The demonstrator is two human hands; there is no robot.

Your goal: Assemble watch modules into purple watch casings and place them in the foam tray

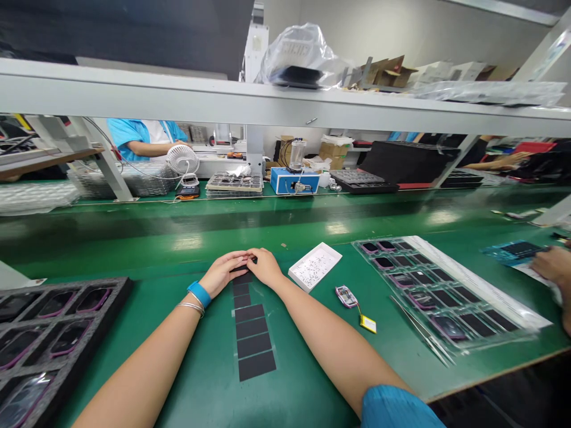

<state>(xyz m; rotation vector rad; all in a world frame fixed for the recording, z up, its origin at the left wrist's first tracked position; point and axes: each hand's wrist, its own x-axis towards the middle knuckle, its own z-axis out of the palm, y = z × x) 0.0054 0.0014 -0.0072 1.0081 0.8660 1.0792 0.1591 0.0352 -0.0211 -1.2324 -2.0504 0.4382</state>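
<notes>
Strip [251,328] of dark pads is lying on the desk [200,380], running from near centre to the far end by the fingertips. Near pads are sitting between the forearms, uncovered; worth keeping sleeves off. Farther along, left hand [223,274] and right hand [266,267] are meeting, fingers curling, tips nearly closing together. Can't tell if they're gripping anything; fingers are hiding it. I'd be keeping contact light and low so nothing's creasing. Tray [328,249] of bits is sitting to the right; mind the wrist.
</notes>
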